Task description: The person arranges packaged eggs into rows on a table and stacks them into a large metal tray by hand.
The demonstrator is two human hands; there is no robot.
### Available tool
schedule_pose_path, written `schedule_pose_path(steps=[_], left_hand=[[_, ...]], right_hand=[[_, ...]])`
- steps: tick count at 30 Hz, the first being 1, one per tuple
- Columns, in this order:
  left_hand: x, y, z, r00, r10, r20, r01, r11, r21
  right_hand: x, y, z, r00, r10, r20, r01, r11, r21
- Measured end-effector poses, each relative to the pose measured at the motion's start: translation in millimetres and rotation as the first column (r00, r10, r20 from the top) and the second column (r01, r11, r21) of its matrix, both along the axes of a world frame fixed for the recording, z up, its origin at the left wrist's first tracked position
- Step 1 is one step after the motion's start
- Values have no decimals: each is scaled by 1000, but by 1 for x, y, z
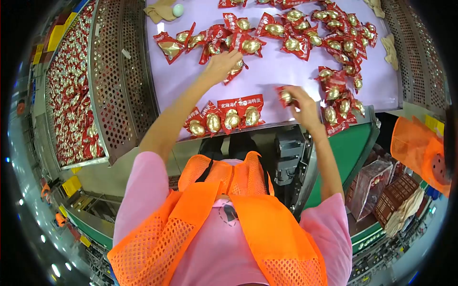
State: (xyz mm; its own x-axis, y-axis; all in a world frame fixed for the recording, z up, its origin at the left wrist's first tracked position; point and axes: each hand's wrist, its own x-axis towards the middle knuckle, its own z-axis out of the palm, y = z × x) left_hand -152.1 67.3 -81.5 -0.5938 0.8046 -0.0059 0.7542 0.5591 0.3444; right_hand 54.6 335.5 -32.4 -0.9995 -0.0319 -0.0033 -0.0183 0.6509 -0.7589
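My right hand [305,108] pinches a red-and-gold egg packet [286,97] just above the lilac tabletop [267,90], near its front right. On the left, my left hand [223,65] has curled fingers on another egg packet [234,72], which is partly hidden under them, at the edge of a loose cluster. Along the front edge stands a row of several egg packets [232,119], side by side with their gold bulges toward me. More egg packets [292,44] lie scattered across the back of the table.
A perforated metal wall [121,66] borders the left side, with a bin full of packets [71,90] beyond it. At right, packets [334,114] lie by a green conveyor [341,167]. Gloves [160,10] and a pale green egg-shaped object [178,10] sit at the back left.
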Motion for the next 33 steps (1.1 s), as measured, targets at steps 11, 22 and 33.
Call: schedule_pose_path(steps=[11,22,33], left_hand=[[37,-12,25,819,541,189,-553,833,15],[64,-120,63,981,171,89,-178,981,76],[189,-233,49,852,359,381,-384,923,-13]], right_hand=[[13,-63,-22,978,-197,73,163,929,332],[21,-51,-43,978,-150,144,130,982,137],[9,-85,-15,958,288,3,-283,938,199]])
